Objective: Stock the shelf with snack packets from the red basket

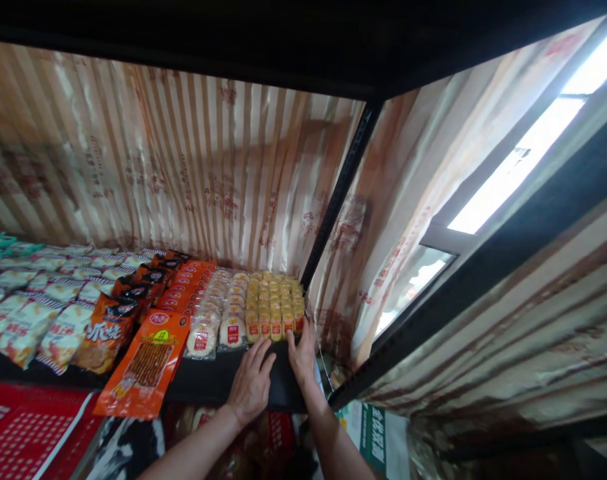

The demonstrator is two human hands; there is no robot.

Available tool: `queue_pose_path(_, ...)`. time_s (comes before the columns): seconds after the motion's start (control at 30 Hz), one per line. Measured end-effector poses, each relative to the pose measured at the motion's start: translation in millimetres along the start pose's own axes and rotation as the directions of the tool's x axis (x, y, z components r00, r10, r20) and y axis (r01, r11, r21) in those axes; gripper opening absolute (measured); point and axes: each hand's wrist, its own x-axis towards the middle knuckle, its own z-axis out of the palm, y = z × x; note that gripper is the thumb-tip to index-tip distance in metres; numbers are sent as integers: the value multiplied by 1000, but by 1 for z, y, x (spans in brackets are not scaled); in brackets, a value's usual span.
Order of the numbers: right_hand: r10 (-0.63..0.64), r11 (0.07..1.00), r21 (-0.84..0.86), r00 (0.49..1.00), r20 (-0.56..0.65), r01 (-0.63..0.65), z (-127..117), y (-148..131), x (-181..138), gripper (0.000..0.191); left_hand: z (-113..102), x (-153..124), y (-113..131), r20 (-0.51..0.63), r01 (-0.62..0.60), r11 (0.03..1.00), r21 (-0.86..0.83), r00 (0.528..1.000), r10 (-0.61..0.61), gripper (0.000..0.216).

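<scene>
On a black shelf [213,383], beneath a striped curtain [208,153], a block of small yellow packets [273,300] stands at the right end of a snack display, just ahead of a person's 2 bare hands. The packets sit in about 5 files running from the shelf's front edge back toward the curtain, so the block's long axis leads away from the person.

The right hand [302,357] is the nearer of the 2, its thumb and fingers to either side of the end packet [299,325] at the front right corner; whether that grip is pressing on it, the view cannot tell. The left hand [252,385] rests lower, its grip loose and open with nothing seen in it, fingertips at or just short of the front row's foot; contact there is unclear.

To the left, clear-wrapped white packets [202,337] stand beside the block, and beyond them an orange bag [148,360] leans past the shelf's edge. A dark post [343,180] rises behind the block's right side.
</scene>
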Motion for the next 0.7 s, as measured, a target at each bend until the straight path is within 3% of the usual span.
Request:
queue_pose_path(0.17, 28, 999, 20, 998, -50, -27, -14, -17, -8, 60, -10, -45, 16, 14, -61, 994, -86, 998, 63, 46)
queue_pose_path(0.3, 78, 993, 94, 994, -73, -71, -32, -48, -38, 52, -10, -90, 21, 48, -56, 979, -197, 997, 67, 42)
queue_pose_path(0.4, 161, 965, 214, 987, -27, -152, -48, -76, -69, 45, -10, -117, 18, 121, 0, 960, -281, 992, 35, 40)
queue_pose_path(0.47, 181, 945, 272, 983, 32, -183, -56, -93, -92, 40, -8, -131, 13, 192, 108, 947, -302, 980, -50, 36)
queue_pose_path(0.6, 153, 934, 292, 969, 193, -205, -61, -115, -138, 31, -2, -155, -6, 380, 399, 883, -247, 878, -290, 30)
queue_pose_path(0.7, 138, 939, 260, 940, 313, -225, -48, -115, -171, 28, 0, -169, -20, 510, 582, 803, -126, 733, -451, 32)
